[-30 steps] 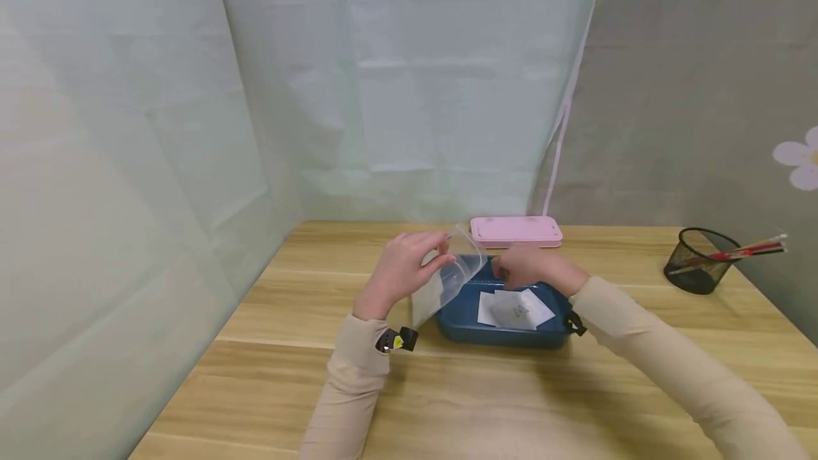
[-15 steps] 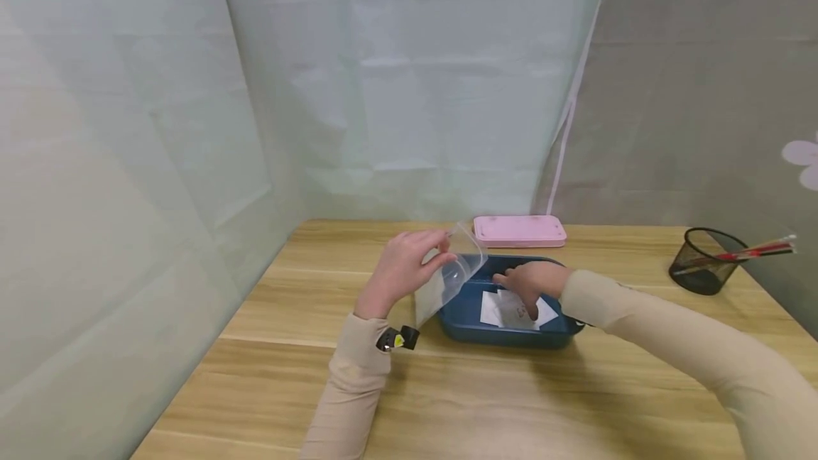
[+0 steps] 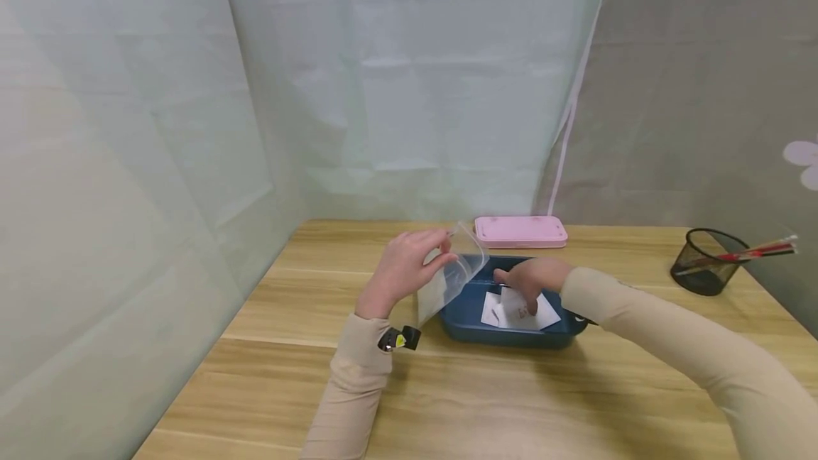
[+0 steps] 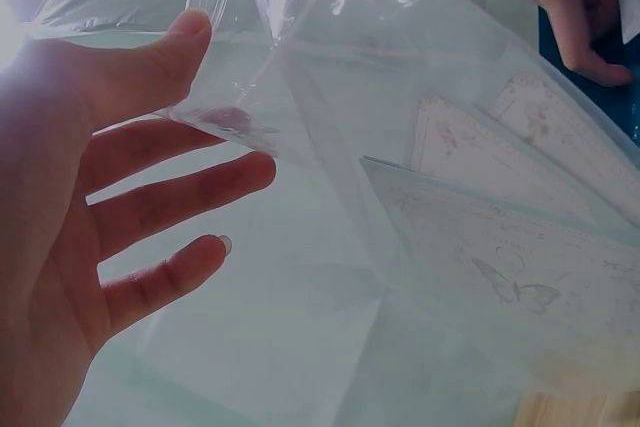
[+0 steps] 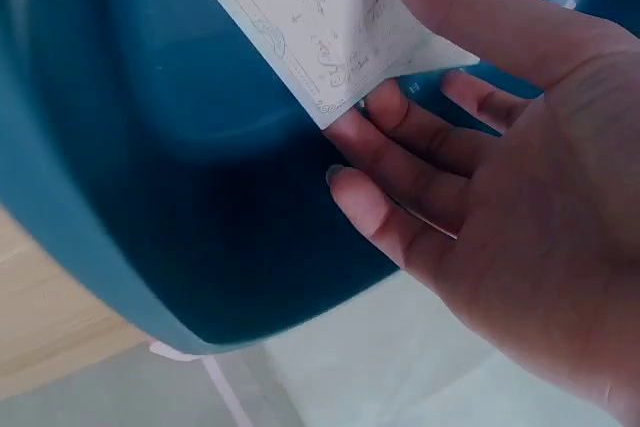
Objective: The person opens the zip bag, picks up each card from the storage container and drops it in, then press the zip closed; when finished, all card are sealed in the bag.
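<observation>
My left hand (image 3: 439,253) holds a clear plastic zip bag (image 3: 447,281) tilted over the left end of a dark blue tray (image 3: 505,336). In the left wrist view the left hand (image 4: 225,112) pinches the bag (image 4: 350,277) by its open edge, and printed cards (image 4: 500,247) lie inside it. My right hand (image 3: 520,284) reaches into the tray among loose white cards (image 3: 548,314). The right wrist view shows the right hand (image 5: 375,82) pinching one white card (image 5: 300,17) between thumb and fingers, above the tray's blue floor (image 5: 150,167).
A flat pink box (image 3: 520,231) lies behind the tray near the curtain. A black mesh pen holder (image 3: 701,263) with red pencils stands at the far right. The wooden table (image 3: 479,403) is walled by pale curtains on the left and back.
My right hand moved from the tray's back left corner onto the white cards and took hold of one. The left hand and bag stayed nearly still.
</observation>
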